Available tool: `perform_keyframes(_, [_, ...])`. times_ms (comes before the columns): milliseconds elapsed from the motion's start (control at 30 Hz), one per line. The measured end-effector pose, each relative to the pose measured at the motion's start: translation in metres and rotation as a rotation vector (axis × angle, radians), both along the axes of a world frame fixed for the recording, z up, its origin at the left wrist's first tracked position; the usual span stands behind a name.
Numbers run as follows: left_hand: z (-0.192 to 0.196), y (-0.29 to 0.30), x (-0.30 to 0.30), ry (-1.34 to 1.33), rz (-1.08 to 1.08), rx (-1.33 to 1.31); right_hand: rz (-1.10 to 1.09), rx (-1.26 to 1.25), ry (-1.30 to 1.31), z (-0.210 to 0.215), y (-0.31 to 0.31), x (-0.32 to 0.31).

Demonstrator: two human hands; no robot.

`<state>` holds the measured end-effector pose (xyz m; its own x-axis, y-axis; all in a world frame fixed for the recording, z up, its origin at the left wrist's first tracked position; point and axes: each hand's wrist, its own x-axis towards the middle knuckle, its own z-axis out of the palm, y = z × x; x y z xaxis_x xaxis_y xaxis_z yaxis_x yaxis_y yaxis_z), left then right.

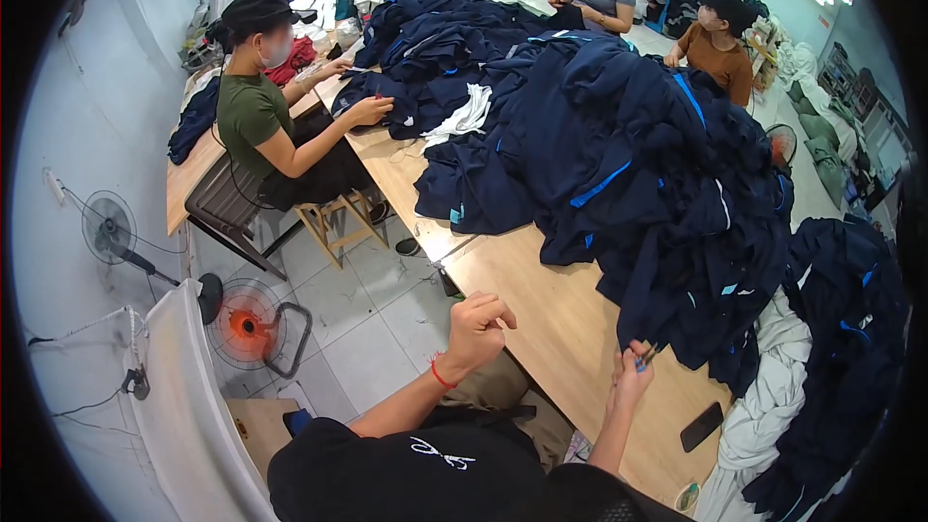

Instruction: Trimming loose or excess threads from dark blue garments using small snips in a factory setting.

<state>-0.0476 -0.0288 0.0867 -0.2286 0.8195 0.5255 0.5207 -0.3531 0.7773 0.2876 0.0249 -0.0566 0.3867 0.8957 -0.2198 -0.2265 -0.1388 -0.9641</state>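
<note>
Snips (646, 358) sit gripped in the right hand (632, 380), the left hand (477, 329) (contents unclear) loosely curled.

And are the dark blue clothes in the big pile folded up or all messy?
Messy, not folded: the dark blue clothes lie crumpled in a heap on the table, bunched and overlapping.

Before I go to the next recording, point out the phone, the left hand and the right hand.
Phone (702, 427): head view, middle of its dark upper face.
Left hand (476, 331): head view, middle of the curled hand.
Right hand (632, 379): head view, middle of the hand.
</note>
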Motion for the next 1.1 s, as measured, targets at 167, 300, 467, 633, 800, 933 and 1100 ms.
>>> perform_keyframes(167, [0.002,-0.014,-0.013,-0.065,0.087,-0.118,0.121,-0.075,-0.06,-0.004,0.058,-0.013])
perform_keyframes(300, [0.007,-0.014,-0.021,-0.078,0.094,-0.092,0.14,0.158,-0.866,-0.023,0.073,-0.023])
perform_keyframes(467, [0.012,-0.024,-0.021,-0.036,0.105,-0.108,0.29,0.156,-1.264,0.03,0.04,-0.03])
perform_keyframes(633, [-0.004,-0.023,-0.009,-0.059,-0.056,-0.108,0.22,0.285,-1.025,0.081,-0.019,-0.006])
perform_keyframes(800, [0.004,-0.01,0.012,-0.054,-0.199,-0.066,0.125,0.253,-0.729,0.122,-0.093,0.005])
perform_keyframes(933, [0.004,-0.004,0.028,-0.204,-0.144,-0.225,0.361,0.354,-0.739,0.132,-0.133,-0.023])
perform_keyframes(1100, [-0.048,0.004,0.035,-0.058,-0.164,-0.193,0.463,0.189,-0.648,0.103,-0.151,-0.07])
